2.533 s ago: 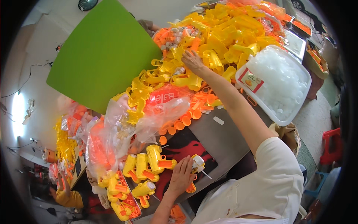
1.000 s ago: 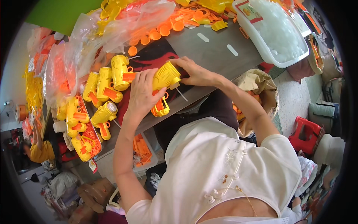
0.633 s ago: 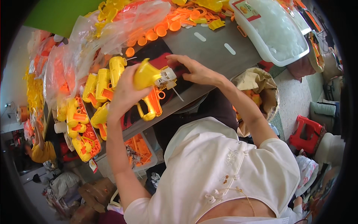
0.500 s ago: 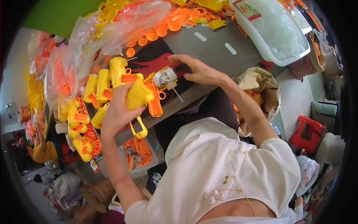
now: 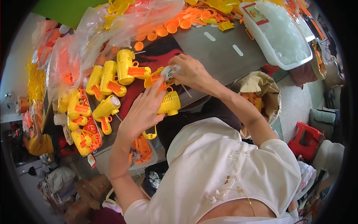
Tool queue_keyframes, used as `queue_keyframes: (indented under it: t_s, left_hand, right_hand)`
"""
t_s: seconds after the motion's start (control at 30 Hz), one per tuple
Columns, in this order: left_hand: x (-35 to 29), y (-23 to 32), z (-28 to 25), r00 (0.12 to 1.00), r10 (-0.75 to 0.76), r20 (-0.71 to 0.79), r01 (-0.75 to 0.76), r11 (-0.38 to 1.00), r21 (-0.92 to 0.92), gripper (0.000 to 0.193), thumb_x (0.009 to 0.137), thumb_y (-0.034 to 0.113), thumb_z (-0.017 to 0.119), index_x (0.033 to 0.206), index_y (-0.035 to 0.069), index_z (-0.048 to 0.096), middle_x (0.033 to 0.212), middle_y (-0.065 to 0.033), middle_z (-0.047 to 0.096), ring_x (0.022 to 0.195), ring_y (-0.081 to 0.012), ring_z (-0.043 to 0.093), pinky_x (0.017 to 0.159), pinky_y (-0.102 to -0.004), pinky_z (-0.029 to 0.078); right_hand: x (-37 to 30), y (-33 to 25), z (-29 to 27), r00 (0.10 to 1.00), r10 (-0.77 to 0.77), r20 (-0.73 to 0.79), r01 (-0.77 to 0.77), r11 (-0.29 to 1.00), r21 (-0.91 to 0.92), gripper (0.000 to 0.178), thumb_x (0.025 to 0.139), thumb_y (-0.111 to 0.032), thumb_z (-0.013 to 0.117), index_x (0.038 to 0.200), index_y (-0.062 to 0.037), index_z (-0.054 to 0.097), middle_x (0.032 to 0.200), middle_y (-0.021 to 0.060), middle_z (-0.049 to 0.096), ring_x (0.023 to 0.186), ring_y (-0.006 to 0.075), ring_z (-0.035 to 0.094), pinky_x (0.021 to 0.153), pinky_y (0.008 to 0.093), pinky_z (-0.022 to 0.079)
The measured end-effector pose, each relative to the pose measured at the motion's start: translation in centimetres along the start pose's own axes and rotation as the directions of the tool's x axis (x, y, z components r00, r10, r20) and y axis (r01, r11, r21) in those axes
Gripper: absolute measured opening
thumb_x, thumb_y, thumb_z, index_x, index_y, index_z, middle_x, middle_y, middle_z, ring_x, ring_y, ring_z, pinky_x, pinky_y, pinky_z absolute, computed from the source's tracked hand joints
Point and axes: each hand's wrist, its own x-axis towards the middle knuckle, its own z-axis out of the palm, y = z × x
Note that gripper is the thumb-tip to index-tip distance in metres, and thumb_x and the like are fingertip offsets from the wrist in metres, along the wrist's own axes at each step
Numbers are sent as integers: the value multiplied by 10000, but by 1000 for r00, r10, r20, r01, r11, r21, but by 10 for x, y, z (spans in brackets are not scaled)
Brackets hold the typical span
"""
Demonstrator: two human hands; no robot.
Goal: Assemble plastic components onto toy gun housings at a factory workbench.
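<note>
My left hand [image 5: 143, 112] is closed around a yellow plastic shell [image 5: 170, 103] with a pattern of small holes. Its fingertips reach up to a whitish, partly clear mechanism [image 5: 170, 71], which my right hand [image 5: 192, 74] grips between thumb and fingers. The mechanism sits in an open yellow-and-orange half housing [image 5: 153, 79] on the table edge; a thin pale strip [image 5: 186, 90] sticks out from it. My fingers hide much of the joint. Just left stand several yellow barrel-shaped toys with orange handles [image 5: 125, 67], and one lies nearer me [image 5: 107, 107].
Orange round caps [image 5: 172, 27] and clear plastic bags [image 5: 89, 33] cover the table's far side. A white tub [image 5: 274, 58] stands at the right. Below the table are a bin of orange parts [image 5: 143, 151], an open sack [image 5: 274, 100] and a red stool [image 5: 306, 140].
My left hand has moved right with the yellow shell, bringing it beside the mechanism. My right hand has come in and closed on the mechanism. The view has shifted slightly.
</note>
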Motion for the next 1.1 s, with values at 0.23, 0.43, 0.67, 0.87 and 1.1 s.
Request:
queue_keyframes:
  t_s: [0.23,0.43,0.67,0.87,1.1]
  left_hand:
    - [19,-6,2,996,68,59,-71,995,63,574,607,112,776,1115,-10,538,1456,-181,338,1110,-334,513,858,-418,484]
    - [23,-3,-6,991,15,130,-31,992,119,583,615,141,778,1129,-11,546,1413,-181,404,1139,-339,504,895,-420,478]
    - [5,-32,-15,972,-219,-88,181,929,-322,736,721,229,774,1348,18,449,1315,-183,499,1235,-329,463,1054,-386,361]
    - [33,-23,-6,959,-215,-185,176,962,-208,686,742,230,751,1313,-16,461,1250,-185,531,1192,-329,477,1015,-396,390]
    - [67,-24,8,988,-86,-127,82,996,-36,609,696,171,712,1229,-23,491,1168,-176,552,1092,-337,514,943,-409,437]
  right_hand:
    - [-3,-4,0,1000,-3,-14,3,1000,1,354,737,-112,656,1078,-54,578,1010,120,615,971,336,574,836,422,473]
    - [-5,-7,-1,997,76,-25,-76,997,15,396,743,-92,674,1120,-58,556,1062,121,609,1021,332,566,870,410,469]
    - [-4,-9,-5,997,71,43,-74,993,87,469,770,-102,681,1204,-57,511,1173,122,568,1111,321,533,918,405,454]
    - [-16,15,-20,991,30,133,-65,963,263,653,779,-48,659,1377,-51,396,1271,173,511,1192,296,507,1010,366,422]
    - [-17,32,-12,975,-164,148,109,940,324,720,711,16,661,1373,-18,380,1284,188,505,1276,348,409,1111,414,300]
